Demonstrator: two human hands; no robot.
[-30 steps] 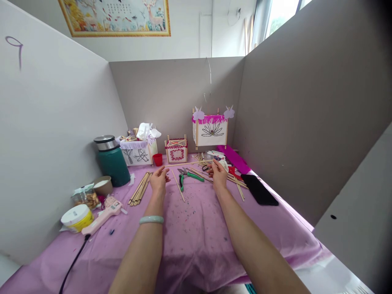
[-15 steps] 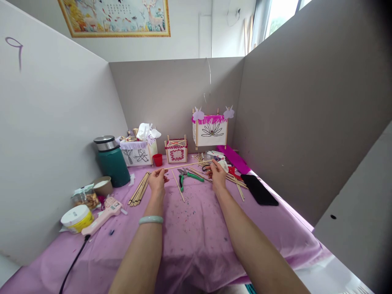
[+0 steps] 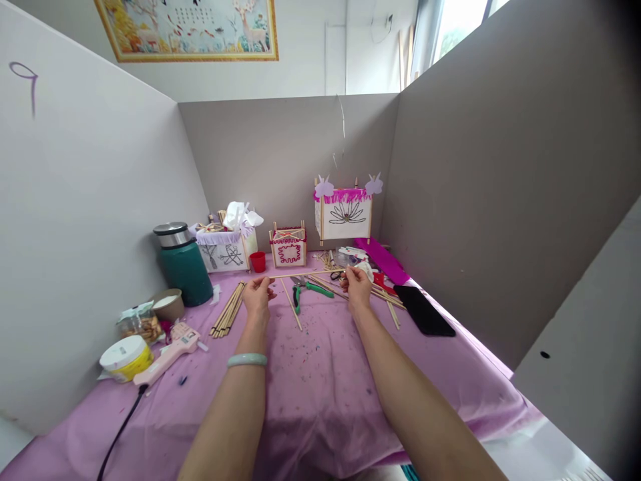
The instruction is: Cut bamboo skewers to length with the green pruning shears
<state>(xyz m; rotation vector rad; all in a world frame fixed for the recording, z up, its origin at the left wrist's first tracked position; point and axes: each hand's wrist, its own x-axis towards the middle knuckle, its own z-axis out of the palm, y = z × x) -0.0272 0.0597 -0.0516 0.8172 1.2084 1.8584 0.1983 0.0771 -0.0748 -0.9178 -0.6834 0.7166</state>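
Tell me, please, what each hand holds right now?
Left hand: closed on one end of the thin wooden stick.
Right hand: closed on its other end.

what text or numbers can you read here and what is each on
"9": purple hand-drawn figure on the grey partition board at left.
Framed deer picture on the back wall: rows of small characters, too blurred to read.
Thin wooden stick pinched between left hand and right hand: no marking visible.

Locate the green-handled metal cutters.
In the head view, the green-handled metal cutters lie on the purple cloth between the left hand and right hand, below their thin wooden stick.
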